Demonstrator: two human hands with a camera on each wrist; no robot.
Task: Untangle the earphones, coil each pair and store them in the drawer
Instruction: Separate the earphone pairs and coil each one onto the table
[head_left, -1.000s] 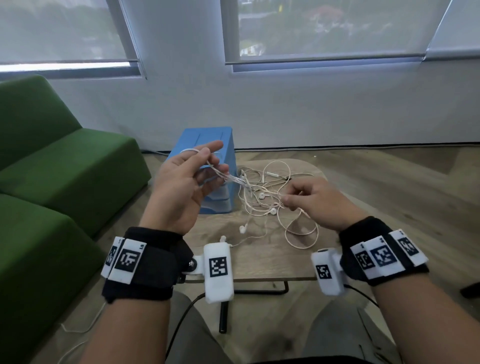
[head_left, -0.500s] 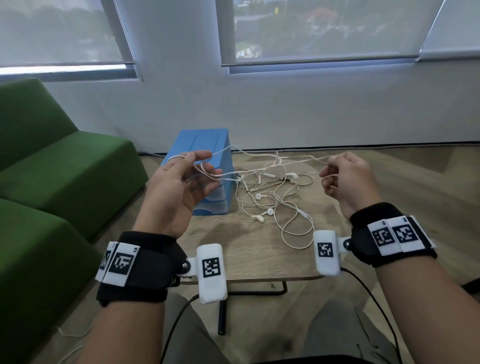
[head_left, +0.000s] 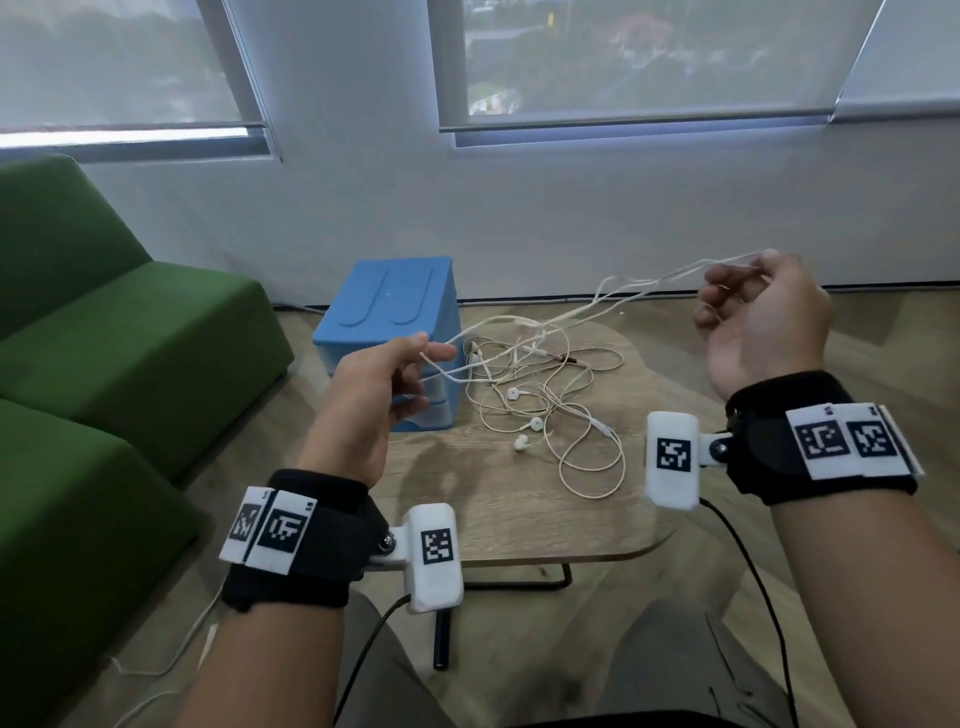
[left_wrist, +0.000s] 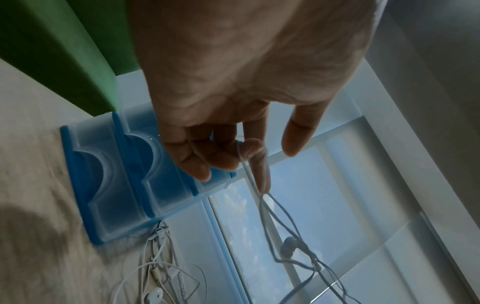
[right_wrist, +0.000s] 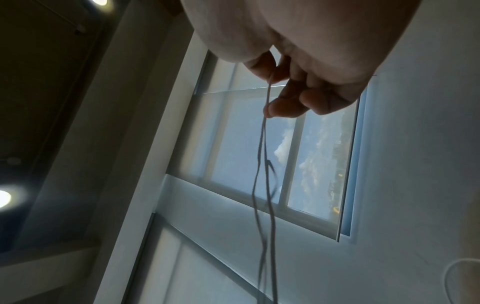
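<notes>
at the far left a green sofa (head_left: 104, 332) sits beside the low wooden table (head_left: 519, 509). on the table's left rear part stands the blue drawer unit (head_left: 395, 322), its translucent drawer fronts (left_wrist: 122, 185) facing the person and pushed in; what is inside them cannot be made out.

the left hand (head_left: 374, 395) is raised in front of the drawer unit, its thumb and first finger pinching a white earphone cord (head_left: 571, 312), the other fingers loosely curled. the left wrist view shows the cord looped over a fingertip (left_wrist: 249, 148) and running off away from the hand.

from that pinch the cord's long axis climbs up and to the right, several strands side by side, drawn fairly straight above the table. below it the tangled earphones (head_left: 545, 410) lie in loose loops on the tabletop just right of the drawer unit, earbuds pointing various ways, and a few strands rise from the heap to the stretched cord.

at the right the right hand (head_left: 763, 322) is held higher, well apart from the left, fingers curled, pinching the cord's upper end at its fingertips (right_wrist: 283, 107).
</notes>
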